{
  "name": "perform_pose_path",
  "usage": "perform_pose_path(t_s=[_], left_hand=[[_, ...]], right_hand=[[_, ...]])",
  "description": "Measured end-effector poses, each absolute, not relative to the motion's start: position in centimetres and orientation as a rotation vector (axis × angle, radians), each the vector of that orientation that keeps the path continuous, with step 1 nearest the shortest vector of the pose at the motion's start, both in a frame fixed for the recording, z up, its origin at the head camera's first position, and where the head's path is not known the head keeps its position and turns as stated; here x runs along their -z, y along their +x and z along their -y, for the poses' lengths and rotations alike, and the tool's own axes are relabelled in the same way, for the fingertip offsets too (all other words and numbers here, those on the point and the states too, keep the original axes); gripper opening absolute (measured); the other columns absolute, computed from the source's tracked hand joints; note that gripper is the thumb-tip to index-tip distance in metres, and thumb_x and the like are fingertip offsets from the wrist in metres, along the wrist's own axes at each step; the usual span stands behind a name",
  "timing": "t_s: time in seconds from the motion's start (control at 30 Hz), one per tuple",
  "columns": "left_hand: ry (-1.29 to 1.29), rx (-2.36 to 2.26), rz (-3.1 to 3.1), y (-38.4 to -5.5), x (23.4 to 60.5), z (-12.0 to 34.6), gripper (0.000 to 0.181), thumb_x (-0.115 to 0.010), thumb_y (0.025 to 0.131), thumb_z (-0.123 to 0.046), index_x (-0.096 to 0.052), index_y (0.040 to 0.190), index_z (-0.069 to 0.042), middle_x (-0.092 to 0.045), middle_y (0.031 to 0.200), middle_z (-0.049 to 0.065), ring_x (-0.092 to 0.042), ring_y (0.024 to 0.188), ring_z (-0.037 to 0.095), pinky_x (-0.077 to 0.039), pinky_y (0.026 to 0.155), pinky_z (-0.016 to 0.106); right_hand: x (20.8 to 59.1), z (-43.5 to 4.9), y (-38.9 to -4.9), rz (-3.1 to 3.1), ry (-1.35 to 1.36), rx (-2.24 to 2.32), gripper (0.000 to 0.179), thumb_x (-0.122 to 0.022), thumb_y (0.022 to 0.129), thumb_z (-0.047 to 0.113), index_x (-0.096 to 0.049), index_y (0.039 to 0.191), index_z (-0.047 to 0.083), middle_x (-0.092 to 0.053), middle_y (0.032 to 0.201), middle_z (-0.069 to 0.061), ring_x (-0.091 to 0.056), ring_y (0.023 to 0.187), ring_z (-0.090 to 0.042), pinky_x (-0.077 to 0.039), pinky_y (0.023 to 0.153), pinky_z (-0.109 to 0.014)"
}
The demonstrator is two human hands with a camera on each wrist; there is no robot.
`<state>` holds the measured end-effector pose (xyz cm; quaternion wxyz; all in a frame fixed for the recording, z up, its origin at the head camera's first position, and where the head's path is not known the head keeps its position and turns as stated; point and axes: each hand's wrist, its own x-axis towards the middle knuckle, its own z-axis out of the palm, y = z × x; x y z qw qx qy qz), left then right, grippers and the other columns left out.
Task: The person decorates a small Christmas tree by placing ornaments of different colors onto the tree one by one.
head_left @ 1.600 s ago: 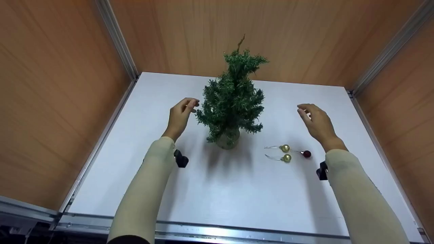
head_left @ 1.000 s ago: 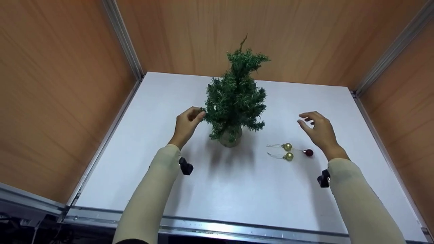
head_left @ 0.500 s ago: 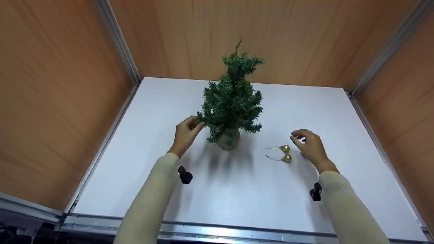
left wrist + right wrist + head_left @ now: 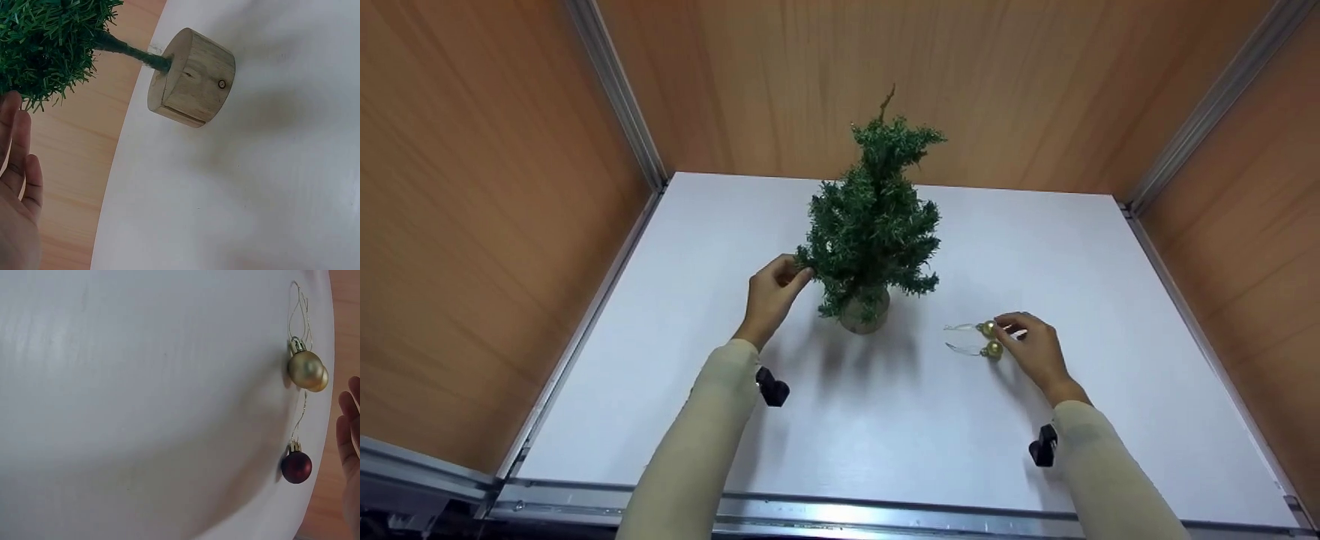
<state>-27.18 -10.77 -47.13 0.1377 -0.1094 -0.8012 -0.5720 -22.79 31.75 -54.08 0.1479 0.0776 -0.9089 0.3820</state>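
Observation:
A small artificial Christmas tree (image 4: 874, 217) stands upright, its round wooden base (image 4: 202, 79) on the white table. At its lower left, my left hand (image 4: 769, 300) pinches the tip of a branch between thumb and fingers. In the left wrist view its other fingers lie loosely against the foliage. My right hand (image 4: 1035, 356), thumb and fingers apart, hovers just over two gold baubles (image 4: 994, 349) with thread loops. The right wrist view shows a dark red bauble (image 4: 296, 467) beside them, hidden under the right hand in the head view.
Wood-grain panels (image 4: 810, 75) enclose the table (image 4: 885, 427) at the back and both sides. A metal rail (image 4: 840, 510) runs along the front edge. Each wrist wears a small black camera (image 4: 772, 386).
My left hand has come onto the tree's lower left branch and taken hold of it. The right hand has moved down and left to the baubles, covering the red one in the head view.

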Motion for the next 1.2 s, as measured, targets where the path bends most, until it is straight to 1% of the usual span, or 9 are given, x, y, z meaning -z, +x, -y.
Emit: perform_pose_path(t_s=[0.1,0.27,0.47,0.63,0.73,0.83,0.93,1.1,1.2], left_hand=[[-0.325,1.659,2.313,-27.3,47.0,10.6,0.026,-0.061,0.082,-0.043,-0.061,0.092,-0.019,-0.062,0.08,-0.002,-0.055,0.071,0.013,-0.043,0.062,0.031],[-0.326,1.68,2.304,-27.5,46.9,10.2,0.026,-0.061,0.083,-0.041,-0.062,0.095,-0.018,-0.062,0.083,-0.003,-0.057,0.075,0.014,-0.045,0.067,0.031],[-0.309,1.781,2.239,-27.8,46.8,9.8,0.026,-0.062,0.084,-0.037,-0.06,0.097,-0.014,-0.062,0.084,0.0,-0.058,0.077,0.017,-0.046,0.069,0.03],[-0.29,1.867,2.147,-27.9,46.6,9.6,0.024,-0.062,0.085,-0.029,-0.06,0.1,-0.01,-0.061,0.086,0.005,-0.058,0.078,0.019,-0.046,0.072,0.032],[-0.266,1.909,2.106,-27.7,46.5,9.5,0.024,-0.062,0.086,-0.026,-0.06,0.101,-0.007,-0.061,0.086,0.007,-0.058,0.08,0.022,-0.045,0.073,0.034],[-0.222,1.933,2.106,-27.4,46.7,9.4,0.026,-0.061,0.085,-0.028,-0.059,0.102,-0.008,-0.061,0.087,0.006,-0.057,0.081,0.024,-0.045,0.074,0.033],[-0.187,1.934,2.114,-27.2,46.9,9.3,0.028,-0.062,0.085,-0.032,-0.059,0.101,-0.009,-0.061,0.086,0.005,-0.057,0.081,0.022,-0.045,0.075,0.032],[-0.18,1.922,2.111,-26.9,47.4,9.3,0.034,-0.061,0.084,-0.037,-0.058,0.102,-0.008,-0.062,0.088,0.006,-0.058,0.08,0.019,-0.046,0.076,0.034],[-0.162,1.933,2.113,-26.7,47.5,9.4,0.037,-0.06,0.084,-0.04,-0.058,0.103,-0.009,-0.062,0.089,0.006,-0.058,0.081,0.02,-0.045,0.078,0.034]], right_hand=[[54.7,-31.9,-22.6,2.633,0.186,-1.11,0.021,-0.066,0.083,0.02,-0.066,0.1,0.007,-0.063,0.096,-0.001,-0.058,0.083,-0.017,-0.046,0.071,-0.035],[55.5,-32.3,-22.1,2.629,0.141,-1.167,0.023,-0.066,0.083,0.022,-0.066,0.101,0.008,-0.063,0.097,-0.003,-0.058,0.084,-0.018,-0.048,0.07,-0.029],[56.1,-32.5,-21.4,2.649,0.05,-1.243,0.029,-0.067,0.081,0.028,-0.065,0.103,0.009,-0.062,0.097,-0.003,-0.056,0.084,-0.017,-0.048,0.068,-0.024],[56.6,-32.5,-21.2,2.633,0.028,-1.298,0.035,-0.069,0.079,0.029,-0.063,0.107,0.009,-0.062,0.095,-0.004,-0.056,0.083,-0.017,-0.046,0.068,-0.022],[56.8,-32.4,-21.2,2.627,0.022,-1.337,0.038,-0.07,0.078,0.03,-0.062,0.11,0.01,-0.062,0.096,-0.003,-0.055,0.084,-0.015,-0.046,0.07,-0.024],[57.2,-32.4,-21.0,2.621,-0.025,-1.392,0.042,-0.071,0.077,0.032,-0.061,0.112,0.011,-0.061,0.098,-0.003,-0.054,0.086,-0.015,-0.044,0.073,-0.027],[57.6,-32.4,-20.9,2.616,-0.091,-1.454,0.046,-0.071,0.076,0.035,-0.06,0.114,0.011,-0.059,0.098,-0.005,-0.051,0.088,-0.016,-0.042,0.074,-0.028],[58.0,-32.2,-20.7,2.598,-0.16,-1.521,0.051,-0.072,0.074,0.037,-0.059,0.115,0.01,-0.057,0.096,-0.008,-0.049,0.088,-0.017,-0.04,0.072,-0.023],[58.2,-32.1,-20.6,2.596,-0.174,-1.514,0.051,-0.073,0.073,0.038,-0.06,0.114,0.011,-0.057,0.096,-0.006,-0.049,0.087,-0.016,-0.04,0.07,-0.021]])
